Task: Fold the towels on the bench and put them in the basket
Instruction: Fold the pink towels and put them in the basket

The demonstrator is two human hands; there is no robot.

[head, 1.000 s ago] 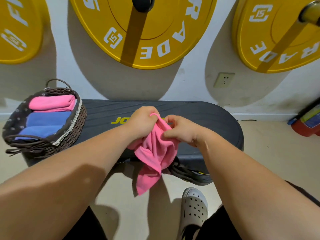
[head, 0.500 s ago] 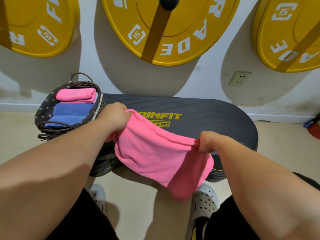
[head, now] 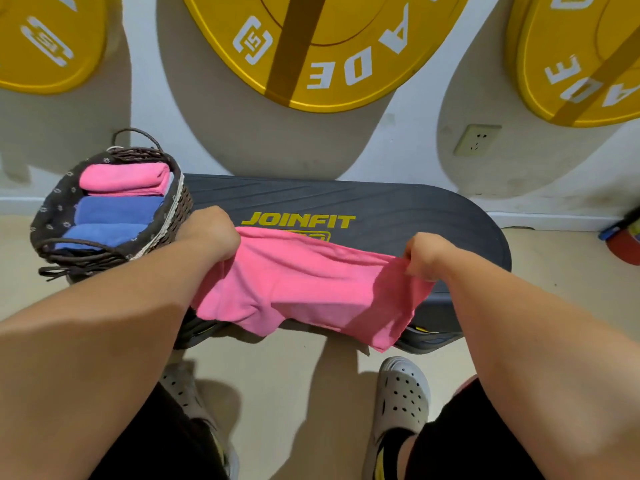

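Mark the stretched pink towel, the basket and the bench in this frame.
stretched pink towel (head: 304, 282), head view, middle of the spread cloth
basket (head: 185, 206), head view, wicker wall on its right side
bench (head: 415, 216), head view, bare top right of the logo

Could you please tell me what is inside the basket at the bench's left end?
The basket holds one folded pink towel at the far side and two folded blue towels nearer. Anything beneath them, and the basket's bottom, is covered.
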